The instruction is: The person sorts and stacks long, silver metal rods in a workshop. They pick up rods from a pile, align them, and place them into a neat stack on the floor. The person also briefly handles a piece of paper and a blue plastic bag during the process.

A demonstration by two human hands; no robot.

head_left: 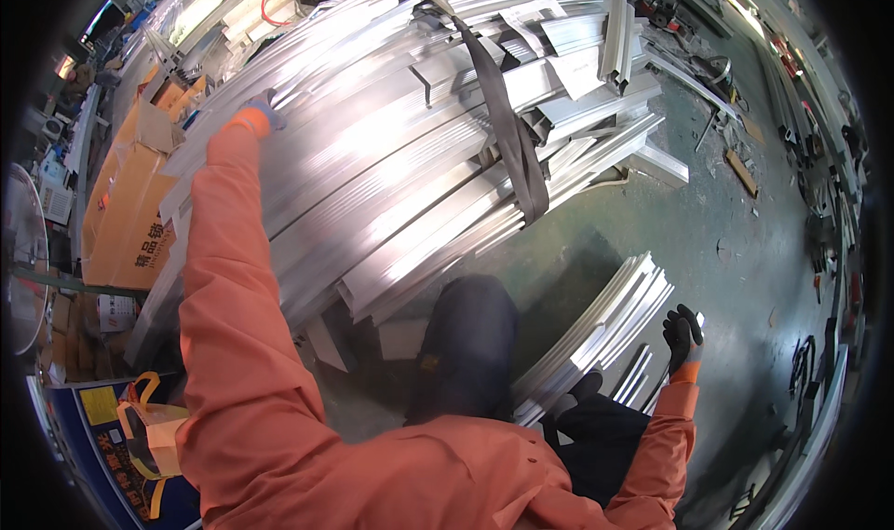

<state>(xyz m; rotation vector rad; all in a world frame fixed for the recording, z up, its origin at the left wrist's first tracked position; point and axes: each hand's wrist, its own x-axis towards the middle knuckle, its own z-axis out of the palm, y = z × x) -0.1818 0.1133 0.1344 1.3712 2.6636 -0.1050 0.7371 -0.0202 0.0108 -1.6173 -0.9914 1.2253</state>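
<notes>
My left arm stretches far forward over a big stack of long silvery metal profiles (363,157). At its end my left hand (271,113), in a greyish glove, touches the profiles; its fingers are too small and blurred to read. Low on the right, my right hand (683,336) wears a black glove with its fingers curled. A small whitish bit shows at its fingertips, but I cannot make out what it is. Beside that hand, a smaller bundle of metal profiles (605,320) lies low near my legs. A dark strap (503,111) crosses the big stack.
Cardboard boxes (130,195) stand along the left of the stack. An orange and black bag (154,437) sits at lower left on a dark blue surface. Short profile offcuts (616,46) lie on top of the stack. A wooden piece (741,173) lies on the green floor (717,241).
</notes>
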